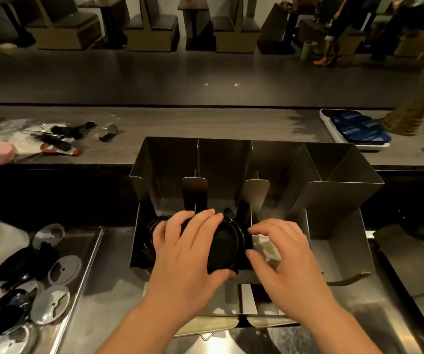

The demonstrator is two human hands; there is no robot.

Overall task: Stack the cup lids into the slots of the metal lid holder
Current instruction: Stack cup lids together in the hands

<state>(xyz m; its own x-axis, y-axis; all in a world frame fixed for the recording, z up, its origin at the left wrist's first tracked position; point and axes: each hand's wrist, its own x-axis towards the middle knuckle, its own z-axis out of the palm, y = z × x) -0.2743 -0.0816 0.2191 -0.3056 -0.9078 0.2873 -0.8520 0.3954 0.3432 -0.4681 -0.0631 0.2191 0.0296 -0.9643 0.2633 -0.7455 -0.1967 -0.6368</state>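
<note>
Gripping the black lids [227, 247], the left hand [185, 251] has its fingers spread over the top face and its thumb hooked under the near rim. The stack sits in the second slot from the left of the holder [346, 190], face tilted up toward the person, so its axis appears to run back along the slot. The coming push would therefore go straight away from the body, between the two dividers. The right hand [285, 256] hovers just to the right, over the third slot, fingers half curled and nothing seen between them (whether its tips touch the rim cannot be told). More black lids [149, 238] fill the first slot. Loose lids [62, 270] lie well apart, far left.
</note>
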